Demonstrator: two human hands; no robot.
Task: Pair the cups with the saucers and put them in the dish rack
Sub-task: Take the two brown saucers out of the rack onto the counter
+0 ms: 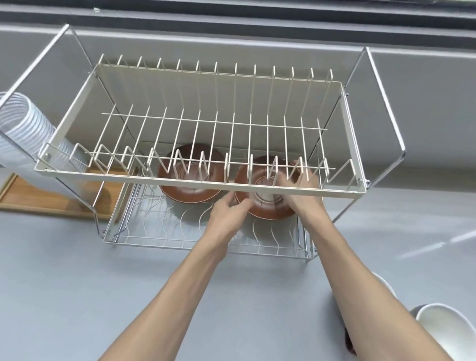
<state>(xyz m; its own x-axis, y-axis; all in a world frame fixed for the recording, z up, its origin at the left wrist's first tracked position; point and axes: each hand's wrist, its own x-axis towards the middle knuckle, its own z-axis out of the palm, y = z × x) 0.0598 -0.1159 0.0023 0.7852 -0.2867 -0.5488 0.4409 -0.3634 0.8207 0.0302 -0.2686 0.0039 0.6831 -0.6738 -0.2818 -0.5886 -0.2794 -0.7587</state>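
A two-tier wire dish rack (pixel 199 185) stands on the grey counter. On its lower tier lie two brown saucers: one (pixel 181 192) on the left and one (pixel 279 212) on the right. The right saucer carries a white cup (pixel 265 195), partly hidden by the upper tier's bar. My left hand (pixel 227 214) grips that saucer's near left rim. My right hand (pixel 300 193) reaches under the upper tier and holds the saucer's right side by the cup. Another white cup (pixel 450 335) stands on the counter at the right. A brown piece (pixel 349 344) peeks from under my right forearm.
The rack's upper tier (pixel 217 122) is bare wire with upright prongs. A wooden tray (pixel 54 195) lies left of the rack, with a ribbed clear hose (pixel 8 129) over it. A white rim (pixel 384 282) shows behind my right forearm. A window sill runs behind.
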